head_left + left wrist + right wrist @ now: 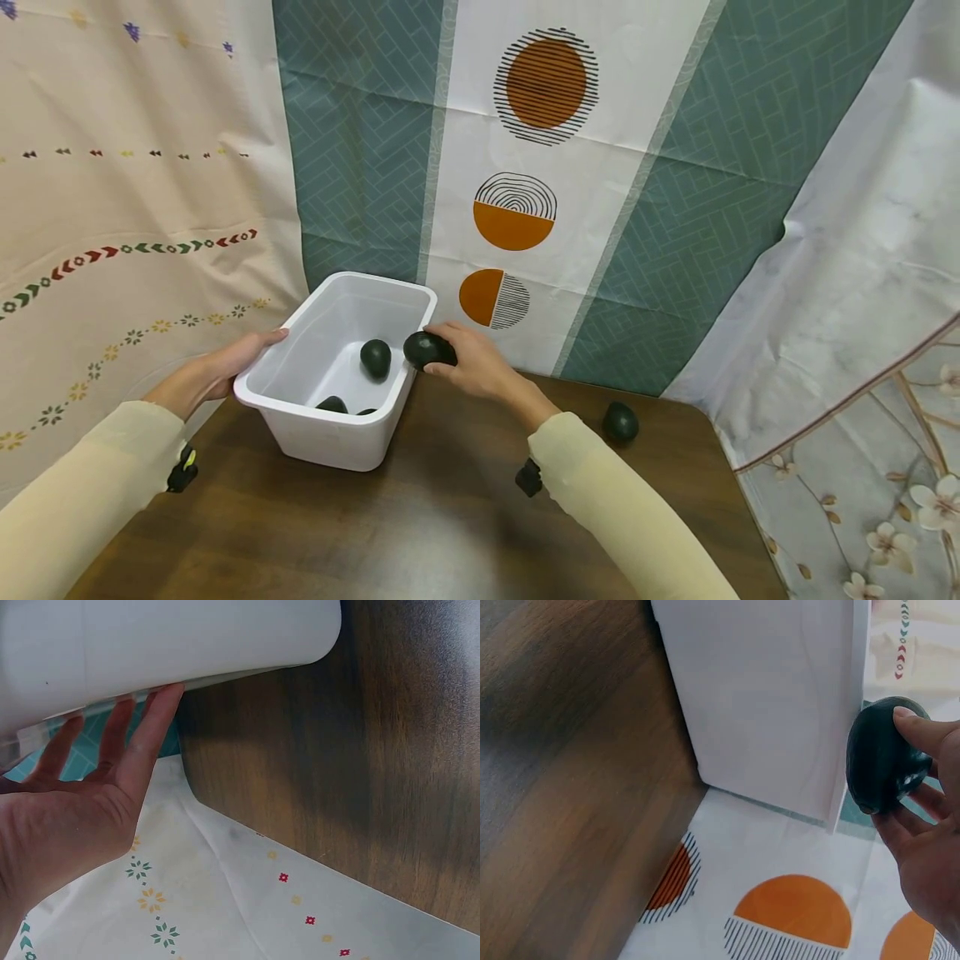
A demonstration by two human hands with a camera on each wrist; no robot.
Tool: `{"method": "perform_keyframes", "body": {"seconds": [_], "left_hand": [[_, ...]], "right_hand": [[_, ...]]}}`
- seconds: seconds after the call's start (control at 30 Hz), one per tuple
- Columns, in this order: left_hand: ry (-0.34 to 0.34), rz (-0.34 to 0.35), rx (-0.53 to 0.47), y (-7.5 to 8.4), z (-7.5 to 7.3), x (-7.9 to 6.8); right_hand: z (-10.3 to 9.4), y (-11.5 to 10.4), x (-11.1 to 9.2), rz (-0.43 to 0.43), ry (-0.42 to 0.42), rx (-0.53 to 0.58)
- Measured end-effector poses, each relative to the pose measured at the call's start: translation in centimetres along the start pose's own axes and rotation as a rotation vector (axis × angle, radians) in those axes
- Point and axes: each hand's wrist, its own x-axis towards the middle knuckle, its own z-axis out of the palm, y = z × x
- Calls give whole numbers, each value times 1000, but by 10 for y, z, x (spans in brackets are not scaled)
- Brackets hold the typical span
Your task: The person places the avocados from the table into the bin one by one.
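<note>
I have the right hand [474,360] pinching an avocado [427,351] at the right rim of the bin [318,433], thumb opposing fingers, presumably against slipping. My left hand [228,364], fingers spread, touches the bin's left side, likely steadying it. Avocados [376,359] lie inside; another [620,422] sits right of it.

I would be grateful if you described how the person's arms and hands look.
The left sleeve and right sleeve are long, plain, pale-yellow cloth. A small black device sits by each wrist; the left device has a yellow-green mark. The left hand and right hand are ungloved.
</note>
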Motion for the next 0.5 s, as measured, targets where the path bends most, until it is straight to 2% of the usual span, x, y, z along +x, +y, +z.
{"method": "perform_keyframes", "body": {"seconds": [0.5], "left_hand": [[-13, -3, 1, -2, -1, 1]], "right_hand": [[5, -22, 18, -55, 5, -11]]}}
